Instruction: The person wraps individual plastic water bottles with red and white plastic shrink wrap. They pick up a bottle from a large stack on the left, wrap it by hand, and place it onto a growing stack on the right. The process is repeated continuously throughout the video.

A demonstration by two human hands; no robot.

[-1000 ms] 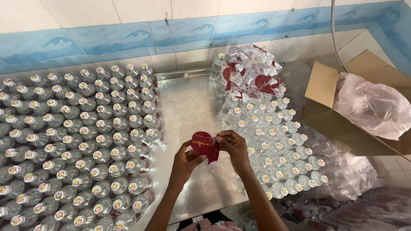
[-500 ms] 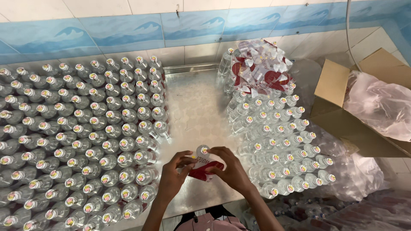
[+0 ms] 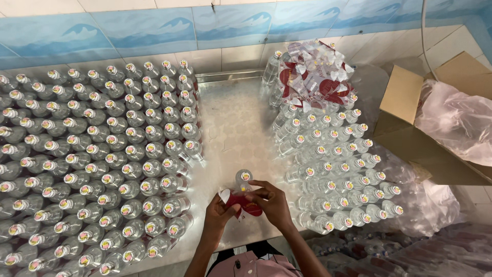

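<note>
Clear plastic everywhere. Far left to centre-left I see the big block of capped bottles (image 3: 97, 164), upright, packed touching in tight rows, none labelled as far as I can tell. My read: it's the waiting stock, packed tight to save room.

Centre: bare strip of steel table (image 3: 233, 123) runs near to far between the two bottle groups, looks left open as a work lane.

Near end of that lane: one clear bottle (image 3: 244, 180) stands upright on the steel. Left hand (image 3: 218, 213) curls round the left edge of a red and white label (image 3: 245, 205), fingers pinching it. Right hand (image 3: 271, 204) grips the right edge, fingers bent over the top. Label sits at the bottle's body just below the cap, held from both sides, I'd say to keep it taut and square against the bottle.

Right: smaller block of capped bottles (image 3: 338, 174), same kind, also upright. Behind it, far, a loose stack of red and white labels (image 3: 315, 74) rests on bottle tops, within reach.

Far right: open cardboard box (image 3: 410, 128) with pink plastic liner (image 3: 456, 120) bunched inside.
</note>
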